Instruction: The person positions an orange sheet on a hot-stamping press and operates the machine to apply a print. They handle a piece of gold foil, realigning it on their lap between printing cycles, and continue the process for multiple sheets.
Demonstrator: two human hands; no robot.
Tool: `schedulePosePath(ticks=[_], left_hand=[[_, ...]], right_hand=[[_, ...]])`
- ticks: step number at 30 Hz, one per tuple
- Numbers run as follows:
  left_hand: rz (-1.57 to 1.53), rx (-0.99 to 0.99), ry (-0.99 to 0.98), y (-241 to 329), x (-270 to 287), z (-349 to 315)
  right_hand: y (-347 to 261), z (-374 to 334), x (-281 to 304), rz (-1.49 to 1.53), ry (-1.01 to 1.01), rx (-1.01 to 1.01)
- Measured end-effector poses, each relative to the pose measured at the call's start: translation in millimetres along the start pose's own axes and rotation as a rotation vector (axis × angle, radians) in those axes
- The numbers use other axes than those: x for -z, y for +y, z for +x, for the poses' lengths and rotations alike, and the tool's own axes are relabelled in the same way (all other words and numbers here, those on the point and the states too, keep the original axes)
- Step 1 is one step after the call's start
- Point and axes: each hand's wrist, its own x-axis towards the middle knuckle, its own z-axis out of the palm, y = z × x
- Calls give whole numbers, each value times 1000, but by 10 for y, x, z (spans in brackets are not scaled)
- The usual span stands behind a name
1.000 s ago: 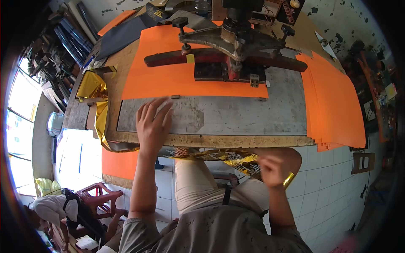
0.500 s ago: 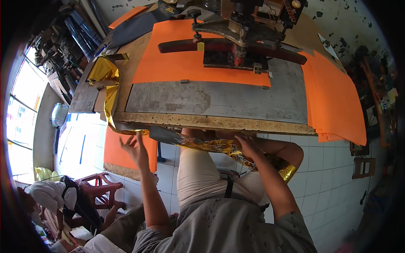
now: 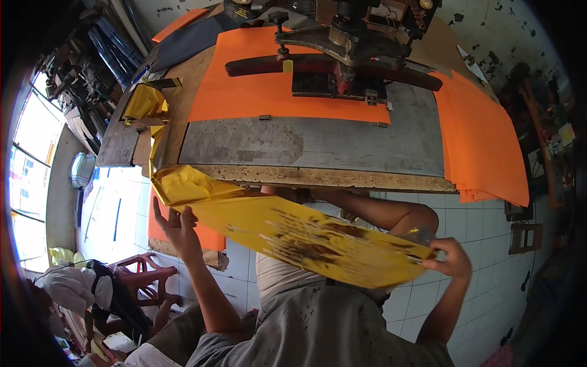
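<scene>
A long strip of gold foil (image 3: 244, 214) stretches slantwise across my lap, in front of the press table. Dark and pale worn patches run along its middle. Its far-right end is pinched in my right hand (image 3: 451, 258), thumb and fingers closed on it. My left hand (image 3: 178, 229) is raised below the strip's crumpled left end with its fingers apart; whether they touch the foil I cannot tell. From that end the foil bends up over the table's left corner to a gold bundle (image 3: 145, 103) on the tabletop.
A press with a red crossbar (image 3: 391, 72) stands over an orange sheet (image 3: 251, 92) and a grey metal plate (image 3: 342, 147). A stack of orange sheets (image 3: 480, 140) overhangs the table's right side. Another person (image 3: 79, 287) is at the lower left beside a red stool (image 3: 143, 275).
The foil has gone from a bunched, twisted strip to a spread-out band. My right hand has moved right and toward me with its end; my left hand has shifted slightly left.
</scene>
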Motion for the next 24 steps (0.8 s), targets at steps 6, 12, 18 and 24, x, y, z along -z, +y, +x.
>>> schedulePosePath(ticks=[6,12,18,24], left_hand=[[-166,8,-133,309,-252,-240],[-487,178,-146,429,-498,-731],[-627,301,-251,510,-553,-773],[-296,352,-411,575,-654,-578]], right_hand=[[59,-577,456,124,189,-1],[245,-1092,663,100,212,-103],[310,-1519,687,145,331,-105],[438,-1591,747,97,438,-238]])
